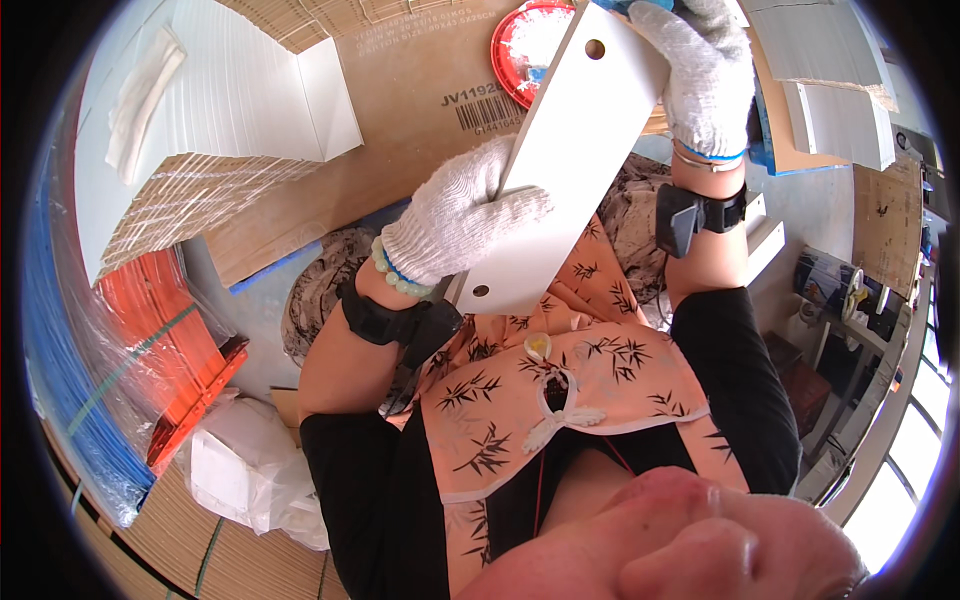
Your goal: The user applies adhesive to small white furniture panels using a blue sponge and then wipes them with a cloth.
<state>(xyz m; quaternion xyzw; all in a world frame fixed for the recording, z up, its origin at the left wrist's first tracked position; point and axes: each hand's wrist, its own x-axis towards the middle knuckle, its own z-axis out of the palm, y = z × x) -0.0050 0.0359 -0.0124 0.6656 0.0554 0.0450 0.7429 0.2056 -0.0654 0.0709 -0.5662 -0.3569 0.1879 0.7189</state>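
A long white board (565, 165) with a round hole near each end lies slanted in front of me. Around its near left edge, my left hand (465, 212) in a white knitted glove is closed, the thumb flat on the face. My right hand (708, 85), gloved alike, is at the board's far right edge. Its fingers bend round a small blue thing (655, 4), partly cut off by the frame's top, so its kind cannot be made out. Just left of the board's far end is a red round dish (497, 55) with white, crumbly-looking stuff and a bit of blue in it.
Brown cardboard (400, 75) lies under the dish. White panels (235, 90) are stacked on the left, and more white pieces (830, 60) at the far right. Plastic-wrapped blue and orange strips (150, 340) stand at lower left, beside a white plastic bag (250, 460).
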